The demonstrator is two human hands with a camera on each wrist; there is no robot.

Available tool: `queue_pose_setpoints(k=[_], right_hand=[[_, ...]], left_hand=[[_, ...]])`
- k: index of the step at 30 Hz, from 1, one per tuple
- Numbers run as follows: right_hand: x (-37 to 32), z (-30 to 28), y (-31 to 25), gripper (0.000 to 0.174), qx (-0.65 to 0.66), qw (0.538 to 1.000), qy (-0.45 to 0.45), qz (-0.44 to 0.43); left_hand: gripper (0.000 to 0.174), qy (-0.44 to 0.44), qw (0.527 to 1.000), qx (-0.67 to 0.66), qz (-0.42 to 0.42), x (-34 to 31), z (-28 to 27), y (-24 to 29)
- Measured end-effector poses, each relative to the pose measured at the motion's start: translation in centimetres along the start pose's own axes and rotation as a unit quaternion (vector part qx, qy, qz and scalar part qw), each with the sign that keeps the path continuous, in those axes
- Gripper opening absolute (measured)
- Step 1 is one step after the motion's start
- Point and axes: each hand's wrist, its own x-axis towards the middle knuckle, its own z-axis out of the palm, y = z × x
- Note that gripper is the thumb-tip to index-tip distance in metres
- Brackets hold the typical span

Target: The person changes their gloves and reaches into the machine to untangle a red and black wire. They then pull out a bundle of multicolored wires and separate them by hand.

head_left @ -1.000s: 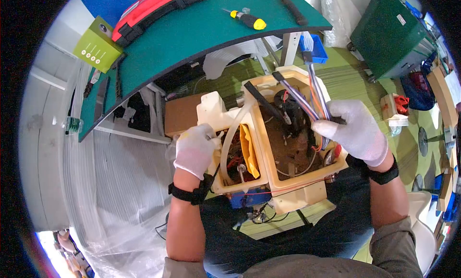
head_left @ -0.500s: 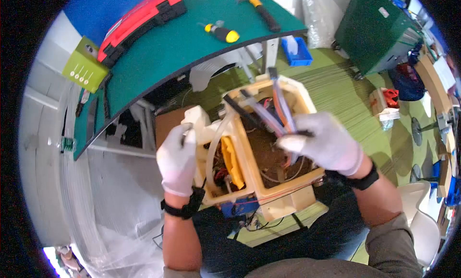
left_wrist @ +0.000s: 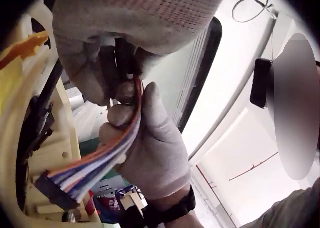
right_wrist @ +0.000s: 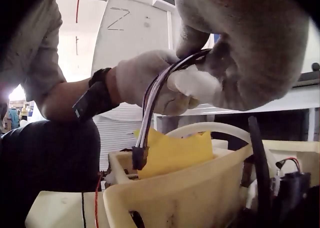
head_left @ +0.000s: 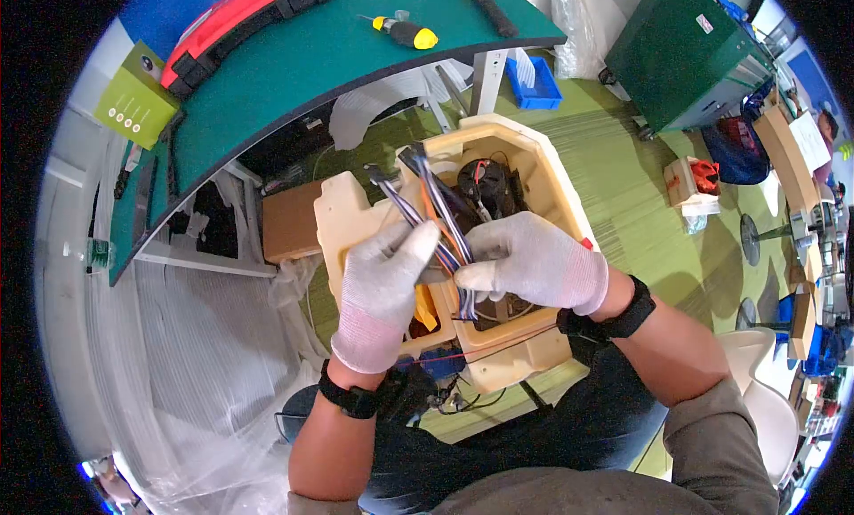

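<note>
Both gloved hands meet over a cream plastic housing [head_left: 560, 181]. Between them is a bundle of multicoloured wires [head_left: 436, 210] with dark connectors at its ends. My left hand [head_left: 378, 288] pinches the bundle between thumb and fingers, and my right hand [head_left: 538, 264] grips it close beside. The left wrist view shows the wires [left_wrist: 112, 155] fanning out flat into a dark connector [left_wrist: 57, 190]. Another connector [right_wrist: 139, 158] dangles in the right wrist view, in front of a yellow sheet [right_wrist: 175, 153] standing in the housing's smaller compartment. A dark round part [head_left: 485, 181] sits in the larger compartment.
A green-topped table [head_left: 294, 79] stands ahead with a screwdriver [head_left: 405, 32], a hammer [head_left: 489, 8], a red-and-black case [head_left: 227, 35] and a green box [head_left: 135, 97]. Beneath it is a cardboard box [head_left: 294, 220]. A blue bin [head_left: 534, 88] and a dark green cabinet [head_left: 680, 57] are on the floor.
My left hand has left the housing's left side and moved right to grasp the wires. My right hand has brought the bundle left, and the two hands now meet.
</note>
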Motion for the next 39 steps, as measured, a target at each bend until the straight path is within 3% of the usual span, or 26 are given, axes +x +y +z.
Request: queue_pose_setpoints(k=[4, 5, 8, 9, 10, 12, 18, 21, 25, 28, 29, 32, 37, 39], right_hand=[[0.5, -0.3, 0.4, 0.023, 0.127, 0.992, -0.004, 0.021], [0.5, -0.4, 0.0, 0.023, 0.111, 0.993, 0.005, 0.041], [0.4, -0.8, 0.5, 0.022, 0.147, 0.986, 0.056, 0.053], [0.5, -1.2, 0.5, 0.021, 0.152, 0.984, 0.07, 0.057], [0.6, -1.5, 0.5, 0.021, 0.159, 0.982, 0.083, 0.062], [0.5, -1.9, 0.5, 0.022, 0.169, 0.978, 0.1, 0.067], [0.4, -1.5, 0.7, 0.022, 0.195, 0.971, 0.137, 0.031], [0.6, -1.4, 1.0, 0.027, 0.051, 0.989, 0.136, -0.041], [-0.1, -0.8, -0.5, 0.032, 0.153, 0.986, 0.059, -0.012], [-0.5, -0.6, -0.9, 0.033, 0.04, 0.999, 0.006, -0.011], [-0.4, -0.5, -0.5, 0.029, 0.001, 0.998, 0.028, -0.051], [-0.4, -0.4, -1.1, 0.026, 0.168, 0.984, 0.057, 0.015], [0.3, 0.0, 0.0, 0.021, 0.057, 0.974, 0.098, -0.196], [-0.1, -0.3, -0.6, 0.019, 0.049, 0.988, 0.096, -0.112]], left_hand=[[0.026, 0.027, 0.999, -0.044, 0.007, 1.2, 0.0, 0.2], [0.025, 0.03, 0.998, -0.034, 0.041, 1.6, 0.2, -0.2], [0.026, -0.037, 0.993, 0.018, 0.106, 1.9, 1.2, -0.2], [0.029, -0.098, 0.993, 0.062, -0.015, 1.5, 0.4, 0.7], [0.03, -0.119, 0.984, 0.135, 0.009, 1.6, 0.6, 0.7], [0.029, -0.181, 0.977, 0.11, -0.031, 1.2, 1.0, 1.2], [0.025, -0.164, 0.976, 0.12, -0.082, 1.4, 0.5, 1.2], [0.021, -0.137, 0.972, 0.18, -0.06, 0.7, 0.1, 0.6], [0.019, -0.008, 0.999, 0.002, 0.031, -0.5, 1.1, 1.4], [0.022, 0.075, 0.993, -0.053, 0.077, -0.4, 0.1, 1.4], [0.023, 0.083, 0.99, -0.07, 0.086, -0.5, 0.1, 1.5], [0.024, 0.09, 0.985, -0.101, 0.108, -0.8, -0.1, 1.3], [0.026, 0.064, 0.988, -0.093, 0.101, -0.7, -0.4, 1.4], [0.028, 0.044, 0.99, -0.097, 0.089, -0.7, -0.6, 1.0]])
